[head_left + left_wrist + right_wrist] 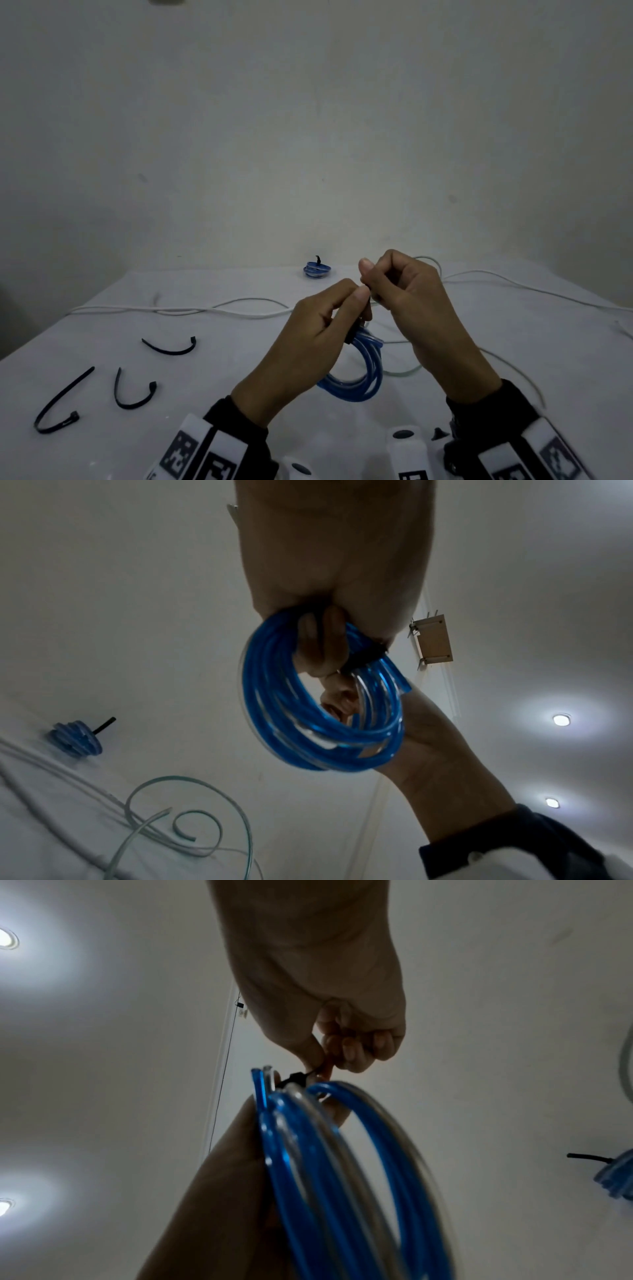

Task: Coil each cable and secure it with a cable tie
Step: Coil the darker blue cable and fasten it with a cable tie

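We see a glossy blue coil [359, 373] lifted above the table [239, 370], left hand [318, 329] gripping its top, right hand [407, 294] pinching the black tie [296, 1081] wrapped there.

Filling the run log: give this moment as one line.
left hand grips blue coil | right hand pinches black tie tail | three spare ties on table

Tabletop [239, 394] w/ a white cloth is spreading across the lower head view. Plain white wall [308, 137] is rising behind it, w/ a few small dark marks. Two round ceiling lights [561, 719] are glowing in left wrist view. Small tan box [433, 639] is sitting up where wall and ceiling meet, thin wires sticking out at its corners.
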